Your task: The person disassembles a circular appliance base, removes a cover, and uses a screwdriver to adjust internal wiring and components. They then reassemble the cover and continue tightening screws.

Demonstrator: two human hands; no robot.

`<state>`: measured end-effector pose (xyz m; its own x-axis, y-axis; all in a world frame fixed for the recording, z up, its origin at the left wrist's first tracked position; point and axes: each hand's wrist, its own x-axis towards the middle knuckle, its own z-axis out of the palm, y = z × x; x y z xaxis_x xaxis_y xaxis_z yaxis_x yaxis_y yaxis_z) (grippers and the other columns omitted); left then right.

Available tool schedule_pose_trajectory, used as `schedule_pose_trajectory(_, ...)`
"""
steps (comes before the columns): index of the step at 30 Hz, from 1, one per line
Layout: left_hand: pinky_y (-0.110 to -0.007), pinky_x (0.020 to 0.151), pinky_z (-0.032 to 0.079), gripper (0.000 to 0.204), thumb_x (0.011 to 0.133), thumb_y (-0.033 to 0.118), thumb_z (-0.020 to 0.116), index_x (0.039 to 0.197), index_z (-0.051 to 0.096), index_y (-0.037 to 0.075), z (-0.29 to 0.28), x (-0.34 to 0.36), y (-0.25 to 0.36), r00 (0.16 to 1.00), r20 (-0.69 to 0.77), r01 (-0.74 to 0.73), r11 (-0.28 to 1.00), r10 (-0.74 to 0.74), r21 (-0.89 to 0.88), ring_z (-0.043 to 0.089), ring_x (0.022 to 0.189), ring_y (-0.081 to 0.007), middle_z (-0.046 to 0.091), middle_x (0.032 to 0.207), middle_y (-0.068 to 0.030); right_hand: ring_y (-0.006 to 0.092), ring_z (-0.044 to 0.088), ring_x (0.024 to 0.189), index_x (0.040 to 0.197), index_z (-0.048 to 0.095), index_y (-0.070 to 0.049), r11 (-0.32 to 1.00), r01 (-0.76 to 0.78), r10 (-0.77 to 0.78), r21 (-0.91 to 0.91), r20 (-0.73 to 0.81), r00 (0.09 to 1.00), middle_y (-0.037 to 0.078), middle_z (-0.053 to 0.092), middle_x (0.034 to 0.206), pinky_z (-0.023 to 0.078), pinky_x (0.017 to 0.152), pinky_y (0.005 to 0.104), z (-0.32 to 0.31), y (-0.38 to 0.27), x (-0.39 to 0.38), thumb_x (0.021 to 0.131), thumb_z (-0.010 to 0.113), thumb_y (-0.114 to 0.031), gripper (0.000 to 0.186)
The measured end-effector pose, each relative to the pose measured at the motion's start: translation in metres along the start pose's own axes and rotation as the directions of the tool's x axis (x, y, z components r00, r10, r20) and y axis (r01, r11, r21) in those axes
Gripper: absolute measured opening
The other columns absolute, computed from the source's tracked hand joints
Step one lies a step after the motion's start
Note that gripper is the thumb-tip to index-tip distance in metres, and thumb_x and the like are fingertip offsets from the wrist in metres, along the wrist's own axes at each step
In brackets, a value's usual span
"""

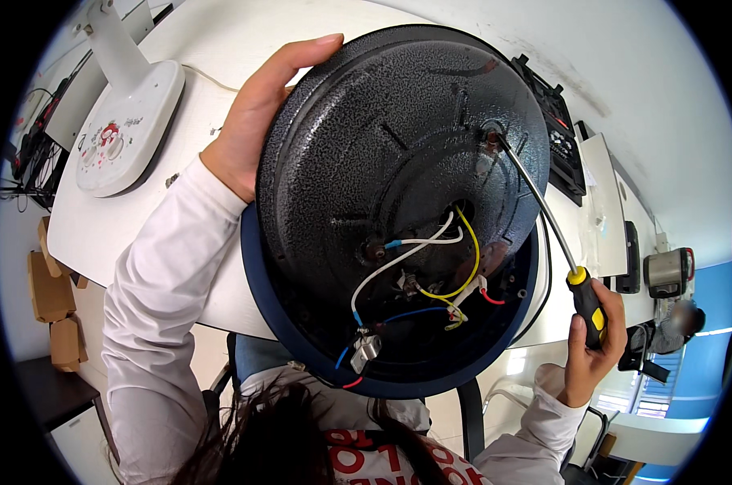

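My left hand (257, 117) grips the upper left rim of a round black speckled metal pan (341, 153), thumb lying along the edge. The pan is tilted up, underside toward me, above a dark blue round housing (262, 295). In my right hand (592, 347) is a black-and-yellow screwdriver (544, 206). Its tip meets a rusty screw spot (493, 139) at the pan's upper right. White and yellow wires (475, 257) come from a hole in the pan. A small silver metal part (367, 349) hangs on wires at the housing's near edge.
A white stand base (131, 133) with dials is on the white table (212, 32) at left. An open black tool case (556, 121) lies behind the pan at right. Farther right are a metal pot (665, 273) and a person (679, 327). Cardboard boxes (50, 287) are at far left.
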<state>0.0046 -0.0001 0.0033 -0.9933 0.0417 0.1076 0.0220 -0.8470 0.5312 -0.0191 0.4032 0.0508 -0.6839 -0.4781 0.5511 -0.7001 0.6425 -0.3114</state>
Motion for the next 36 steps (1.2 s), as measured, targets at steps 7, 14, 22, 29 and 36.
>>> schedule_pose_trajectory(7, -0.031, 0.074, 0.060, 0.037, 0.093, 0.035, 0.064, 0.107, 0.071, 0.001, 0.002, -0.002, -0.001, 1.000, -0.016, -0.010, 1.000, 0.010, -0.020, 0.073, 0.078, -0.0205, 0.075, 0.094, -0.0137, 0.0243, 0.062, 0.088, 0.115, 0.065, -0.002, 1.000, -0.016, 0.017, 0.022, -0.012, 1.000, 0.015, 0.066, 0.100, 0.048, 0.080, 0.0314, 0.003, 0.007, -0.005, 0.078, 0.067, -0.008, 0.038)
schedule_pose_trajectory(14, -0.031, 0.074, 0.061, 0.035, 0.093, 0.034, 0.064, 0.107, 0.070, 0.002, 0.001, -0.001, -0.002, 0.997, 0.023, -0.068, 0.998, 0.068, -0.007, 0.073, 0.079, -0.0208, 0.075, 0.095, -0.0139, 0.0230, 0.060, 0.086, 0.115, 0.065, -0.001, 0.995, -0.072, 0.073, 0.072, -0.013, 0.997, 0.015, 0.065, 0.097, 0.046, 0.081, 0.0301, 0.004, 0.009, -0.010, 0.077, 0.067, -0.007, 0.038)
schedule_pose_trajectory(22, -0.032, 0.073, 0.061, 0.033, 0.094, 0.033, 0.064, 0.108, 0.070, 0.004, -0.001, -0.001, -0.001, 0.994, -0.071, -0.077, 0.997, 0.078, 0.021, 0.073, 0.080, -0.0204, 0.075, 0.095, -0.0128, 0.0225, 0.060, 0.084, 0.114, 0.065, -0.001, 0.992, -0.082, 0.083, 0.092, -0.005, 0.997, 0.014, 0.064, 0.095, 0.046, 0.078, 0.0299, 0.007, 0.011, -0.013, 0.078, 0.067, -0.009, 0.037)
schedule_pose_trajectory(29, -0.032, 0.073, 0.061, 0.033, 0.094, 0.033, 0.063, 0.108, 0.071, 0.004, -0.002, -0.002, -0.003, 0.996, 0.012, -0.092, 0.996, 0.092, -0.009, 0.073, 0.080, -0.0204, 0.075, 0.095, -0.0124, 0.0229, 0.061, 0.084, 0.114, 0.065, -0.002, 0.993, -0.075, 0.079, 0.094, -0.037, 0.996, 0.014, 0.065, 0.094, 0.046, 0.077, 0.0304, 0.010, 0.012, -0.015, 0.078, 0.068, -0.012, 0.037)
schedule_pose_trajectory(36, -0.032, 0.073, 0.061, 0.033, 0.094, 0.033, 0.063, 0.107, 0.070, 0.004, -0.001, -0.001, -0.001, 0.996, -0.035, -0.078, 0.997, 0.079, 0.007, 0.073, 0.079, -0.0206, 0.075, 0.094, -0.0129, 0.0230, 0.060, 0.084, 0.115, 0.065, -0.001, 0.991, -0.077, 0.083, 0.112, -0.056, 0.995, 0.014, 0.064, 0.095, 0.046, 0.079, 0.0305, 0.012, 0.011, -0.016, 0.077, 0.068, -0.013, 0.040)
